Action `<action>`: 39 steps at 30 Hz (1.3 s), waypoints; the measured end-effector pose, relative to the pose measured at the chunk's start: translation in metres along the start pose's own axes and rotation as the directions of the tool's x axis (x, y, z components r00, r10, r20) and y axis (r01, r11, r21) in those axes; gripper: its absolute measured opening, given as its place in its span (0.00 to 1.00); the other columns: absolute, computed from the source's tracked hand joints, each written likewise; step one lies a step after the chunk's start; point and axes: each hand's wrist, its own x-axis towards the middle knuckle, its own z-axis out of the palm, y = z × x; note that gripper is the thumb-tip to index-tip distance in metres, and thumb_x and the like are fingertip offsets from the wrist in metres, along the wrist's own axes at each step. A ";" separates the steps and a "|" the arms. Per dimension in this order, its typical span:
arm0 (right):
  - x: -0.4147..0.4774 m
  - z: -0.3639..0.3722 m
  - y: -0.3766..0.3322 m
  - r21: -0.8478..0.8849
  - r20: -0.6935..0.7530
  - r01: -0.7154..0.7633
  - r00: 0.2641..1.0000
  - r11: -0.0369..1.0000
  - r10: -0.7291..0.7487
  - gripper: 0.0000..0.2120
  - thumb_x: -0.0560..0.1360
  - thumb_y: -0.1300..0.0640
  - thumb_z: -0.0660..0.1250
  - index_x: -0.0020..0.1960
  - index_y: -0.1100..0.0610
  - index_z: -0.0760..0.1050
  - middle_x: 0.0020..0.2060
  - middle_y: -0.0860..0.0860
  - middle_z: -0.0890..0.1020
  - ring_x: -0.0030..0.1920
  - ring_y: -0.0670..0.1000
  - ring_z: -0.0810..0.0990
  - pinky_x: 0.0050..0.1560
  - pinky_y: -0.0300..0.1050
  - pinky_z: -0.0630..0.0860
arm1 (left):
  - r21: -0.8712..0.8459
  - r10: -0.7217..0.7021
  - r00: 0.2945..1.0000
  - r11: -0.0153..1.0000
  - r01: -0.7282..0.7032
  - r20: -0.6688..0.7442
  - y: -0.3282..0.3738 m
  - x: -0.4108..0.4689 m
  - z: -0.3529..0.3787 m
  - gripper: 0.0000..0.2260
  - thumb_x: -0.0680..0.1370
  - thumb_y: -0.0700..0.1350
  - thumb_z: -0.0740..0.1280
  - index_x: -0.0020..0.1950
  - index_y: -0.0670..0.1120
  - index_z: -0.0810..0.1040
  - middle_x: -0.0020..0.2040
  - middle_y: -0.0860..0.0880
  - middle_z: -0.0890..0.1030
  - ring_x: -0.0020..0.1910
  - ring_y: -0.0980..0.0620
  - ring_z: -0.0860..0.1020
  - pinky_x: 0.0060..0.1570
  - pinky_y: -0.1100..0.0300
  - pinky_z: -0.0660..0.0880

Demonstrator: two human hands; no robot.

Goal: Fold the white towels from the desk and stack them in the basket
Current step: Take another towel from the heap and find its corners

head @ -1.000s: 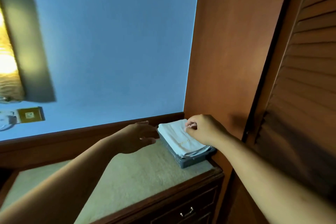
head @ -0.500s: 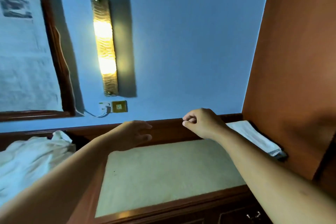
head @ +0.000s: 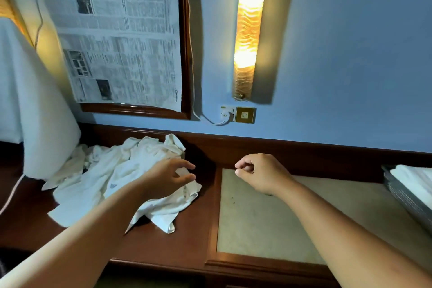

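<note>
crumpled white towels (head: 109,170) lie in a soft, wrinkled heap on the dark polished wood desk (head: 187,236), left of its matte beige inset panel (head: 268,224). left hand (head: 167,179) is over the heap's right edge, fingers spread and relaxed; contact cannot be told. right hand (head: 261,174) is above the panel, fingers curled in, holding nothing. ribbed grey basket (head: 404,196) at far right holds a flat folded towel (head: 413,176).

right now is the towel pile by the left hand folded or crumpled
Crumpled. The white towels lie in a loose, wrinkled heap on the dark desk, corners sticking out; no neat folds show.
</note>
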 end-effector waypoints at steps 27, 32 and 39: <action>0.275 0.314 -0.103 0.020 0.369 -0.002 0.929 1.000 -0.006 0.18 0.77 0.45 0.68 0.66 0.44 0.74 0.66 0.44 0.71 0.57 0.46 0.79 0.55 0.43 0.76 | -0.084 -0.333 0.930 0.934 0.348 0.154 -0.372 0.112 -0.047 0.11 0.80 0.56 0.68 0.62 0.59 0.78 0.59 0.62 0.79 0.43 0.64 0.80 0.41 0.69 0.71; 0.285 0.358 -0.127 -0.155 0.381 0.157 0.921 0.975 -0.087 0.30 0.76 0.51 0.66 0.77 0.44 0.63 0.78 0.47 0.54 0.77 0.53 0.57 0.70 0.49 0.68 | -0.090 -0.304 0.940 0.943 0.320 0.156 -0.425 0.131 -0.051 0.11 0.80 0.53 0.68 0.62 0.55 0.79 0.59 0.60 0.80 0.44 0.62 0.81 0.40 0.71 0.72; 0.289 0.399 -0.136 -0.337 0.385 0.187 0.922 0.923 -0.046 0.33 0.76 0.50 0.65 0.79 0.42 0.57 0.81 0.47 0.45 0.80 0.54 0.40 0.77 0.56 0.46 | -0.042 -0.272 0.946 0.958 0.283 0.175 -0.475 0.137 -0.053 0.13 0.80 0.51 0.68 0.65 0.53 0.78 0.60 0.57 0.79 0.41 0.64 0.77 0.43 0.73 0.69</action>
